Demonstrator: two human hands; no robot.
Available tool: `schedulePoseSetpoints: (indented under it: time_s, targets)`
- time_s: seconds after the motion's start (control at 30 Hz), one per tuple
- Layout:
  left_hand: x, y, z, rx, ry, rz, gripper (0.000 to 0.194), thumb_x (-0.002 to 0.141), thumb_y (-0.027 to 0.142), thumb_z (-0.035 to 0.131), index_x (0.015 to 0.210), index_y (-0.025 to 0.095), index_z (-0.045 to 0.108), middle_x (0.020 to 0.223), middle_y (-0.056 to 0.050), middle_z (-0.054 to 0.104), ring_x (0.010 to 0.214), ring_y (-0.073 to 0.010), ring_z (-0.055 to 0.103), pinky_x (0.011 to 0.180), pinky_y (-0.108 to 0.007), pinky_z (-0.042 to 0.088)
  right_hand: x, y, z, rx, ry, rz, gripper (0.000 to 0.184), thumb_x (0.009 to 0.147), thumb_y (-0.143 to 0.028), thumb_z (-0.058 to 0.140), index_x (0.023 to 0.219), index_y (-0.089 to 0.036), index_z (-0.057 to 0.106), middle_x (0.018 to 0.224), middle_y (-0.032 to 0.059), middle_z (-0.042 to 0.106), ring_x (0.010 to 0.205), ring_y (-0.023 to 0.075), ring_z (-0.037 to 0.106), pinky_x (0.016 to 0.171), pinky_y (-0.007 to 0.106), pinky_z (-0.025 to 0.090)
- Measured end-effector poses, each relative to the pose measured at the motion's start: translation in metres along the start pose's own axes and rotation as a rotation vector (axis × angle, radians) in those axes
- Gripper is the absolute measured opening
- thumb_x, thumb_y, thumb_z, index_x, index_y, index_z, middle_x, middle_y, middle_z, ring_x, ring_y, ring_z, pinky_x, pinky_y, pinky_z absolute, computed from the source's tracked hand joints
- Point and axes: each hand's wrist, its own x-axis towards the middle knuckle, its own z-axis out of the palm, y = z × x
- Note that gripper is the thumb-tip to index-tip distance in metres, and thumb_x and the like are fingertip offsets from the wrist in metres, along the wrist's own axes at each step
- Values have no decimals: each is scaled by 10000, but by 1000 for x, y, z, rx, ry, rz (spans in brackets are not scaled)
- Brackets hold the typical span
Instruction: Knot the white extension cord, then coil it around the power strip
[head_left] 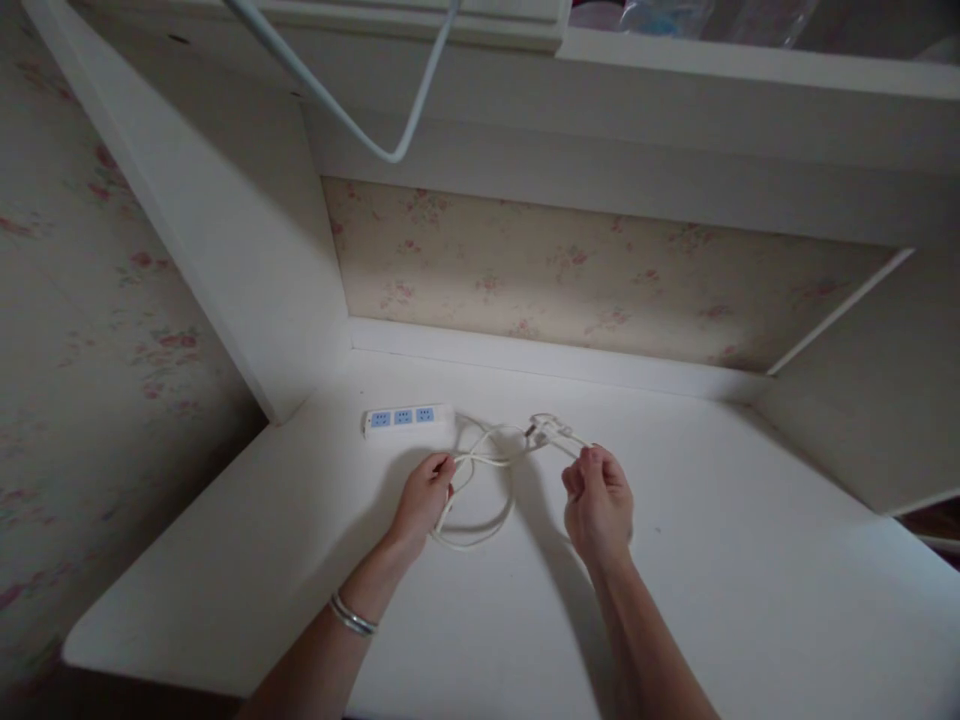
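A white power strip (409, 419) with three blue socket panels lies on the white desk, left of centre. From its right end runs a white power cord (480, 543), looped loosely between my hands. My left hand (424, 500) pinches the cord at the left side of the loops, just below the strip. On the right, my right hand (598, 500) is closed on the cord close behind the plug (547, 430). The plug points left, with its dark prongs toward the loops. Fingertips of both hands are partly hidden.
The white desk (735, 560) has a raised back ledge (555, 364) and a side panel (247, 240) at left. Overhead hang a shelf (637, 130) and a pale bent cable (394, 155). Floral wallpaper (487, 270) covers the wall behind.
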Motion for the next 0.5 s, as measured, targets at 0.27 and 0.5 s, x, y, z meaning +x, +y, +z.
schedulePoseSetpoints:
  time_s: [0.27, 0.5]
  targets:
    - [-6, 18, -6, -190, -150, -159, 364, 686, 413, 699, 913, 130, 668, 823, -43, 662, 594, -90, 555, 525, -194, 411, 54, -45, -60, -58, 238, -52, 413, 840, -618, 492, 777, -212, 448, 581, -56, 514, 447, 66, 414, 418, 188, 335]
    - [0, 13, -10, -329, -167, -163, 343, 747, 437, 641, 913, 136, 634, 793, -41, 677, 499, -76, 524, 453, -193, 383, 120, -88, -161, -194, 562, -79, 277, 899, -455, 448, 711, -252, 447, 552, 5, 556, 284, 33, 318, 357, 233, 147]
